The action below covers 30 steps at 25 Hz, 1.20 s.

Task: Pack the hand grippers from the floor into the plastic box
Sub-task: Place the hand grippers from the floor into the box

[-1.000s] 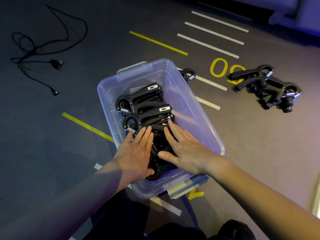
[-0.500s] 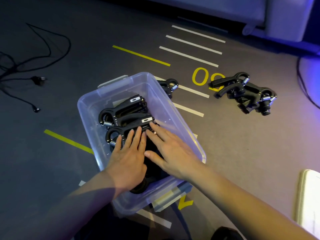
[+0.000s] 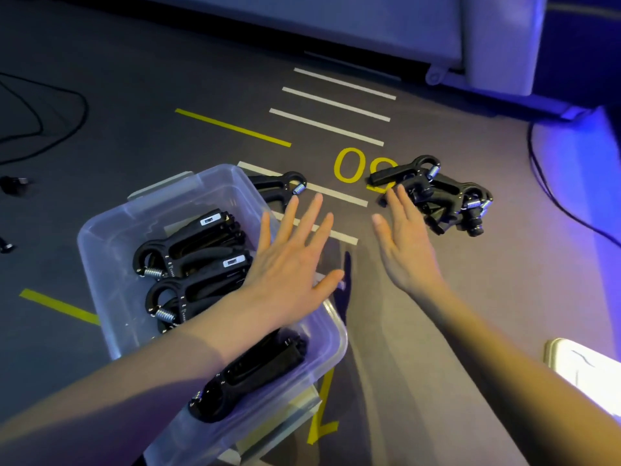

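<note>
A clear plastic box sits on the floor at lower left, holding several black hand grippers. My left hand hovers flat over the box's right rim, fingers spread and holding nothing. Fingers straight, my right hand stretches toward a pile of black hand grippers on the floor; its fingertips are at the pile's near edge. One more hand gripper lies on the floor just behind the box.
Yellow and white tape lines and a yellow number mark the grey floor. Black cables lie at far left and another cable at right. A pale furniture base runs along the back. A white object sits at lower right.
Both hands lifted off the grippers in the box and moved right. The right hand now reaches the floor pile; the left is over the box's right rim. The view shifted right.
</note>
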Motion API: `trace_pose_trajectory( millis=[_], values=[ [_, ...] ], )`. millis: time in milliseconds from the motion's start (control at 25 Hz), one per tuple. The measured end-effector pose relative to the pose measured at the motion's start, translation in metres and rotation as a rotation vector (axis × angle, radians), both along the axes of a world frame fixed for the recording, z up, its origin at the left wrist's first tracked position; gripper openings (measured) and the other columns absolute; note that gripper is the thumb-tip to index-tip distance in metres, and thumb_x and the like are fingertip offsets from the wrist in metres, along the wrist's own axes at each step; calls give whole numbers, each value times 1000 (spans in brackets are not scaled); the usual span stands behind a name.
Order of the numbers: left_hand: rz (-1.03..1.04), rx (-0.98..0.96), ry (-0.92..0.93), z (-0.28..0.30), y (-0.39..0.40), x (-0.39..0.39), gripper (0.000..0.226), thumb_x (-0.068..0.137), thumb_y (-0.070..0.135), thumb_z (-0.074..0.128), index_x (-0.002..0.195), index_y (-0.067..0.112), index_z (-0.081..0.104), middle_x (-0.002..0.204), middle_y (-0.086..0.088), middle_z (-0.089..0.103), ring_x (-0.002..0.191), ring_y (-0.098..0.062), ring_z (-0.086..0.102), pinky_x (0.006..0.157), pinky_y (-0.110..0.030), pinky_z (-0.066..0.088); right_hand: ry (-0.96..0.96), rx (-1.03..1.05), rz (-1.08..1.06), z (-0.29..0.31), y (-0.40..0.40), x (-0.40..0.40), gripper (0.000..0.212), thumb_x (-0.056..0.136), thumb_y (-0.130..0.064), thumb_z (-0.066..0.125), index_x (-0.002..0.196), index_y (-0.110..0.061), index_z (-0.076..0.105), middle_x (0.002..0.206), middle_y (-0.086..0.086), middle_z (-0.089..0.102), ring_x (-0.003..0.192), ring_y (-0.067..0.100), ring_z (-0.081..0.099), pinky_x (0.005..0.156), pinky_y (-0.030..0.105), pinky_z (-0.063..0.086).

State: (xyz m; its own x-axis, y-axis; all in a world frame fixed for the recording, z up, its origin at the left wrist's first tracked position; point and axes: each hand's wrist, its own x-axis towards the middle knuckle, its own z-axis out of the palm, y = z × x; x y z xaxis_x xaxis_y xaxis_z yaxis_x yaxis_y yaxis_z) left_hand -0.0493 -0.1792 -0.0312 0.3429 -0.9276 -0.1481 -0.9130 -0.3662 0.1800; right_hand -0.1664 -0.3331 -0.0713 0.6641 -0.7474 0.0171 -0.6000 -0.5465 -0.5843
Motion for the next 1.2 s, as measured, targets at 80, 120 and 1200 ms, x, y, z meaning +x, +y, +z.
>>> trace_pose_trajectory(
  millis=[80, 120, 1200],
  values=[
    [-19, 44, -10, -9, -10, 1, 76, 90, 62, 25, 149, 22, 0, 150, 4, -31, 137, -24, -29, 109, -52, -12, 29, 100, -85, -11, -25, -4, 60, 99, -40, 33, 150, -10, 19, 159, 3, 10, 146, 14, 7, 114, 24, 5],
    [-18, 62, -15, -12, -14, 2, 76, 89, 63, 23, 149, 21, 1, 151, 3, -30, 137, -24, -29, 109, -52, -13, 48, 134, -106, -17, -37, -3, 61, 100, -41, 32, 150, -10, 18, 159, 4, 10, 146, 14, 5, 114, 25, 4],
    [-72, -73, -150, -37, -20, 4, 72, 83, 62, 33, 126, 8, 56, 141, -11, 45, 135, -34, 33, 101, -59, 9, -480, 1006, -446, -67, -119, 50, 42, 101, -11, 36, 142, -4, 35, 127, 10, 52, 120, 18, 49, 97, 22, 36]
  ],
)
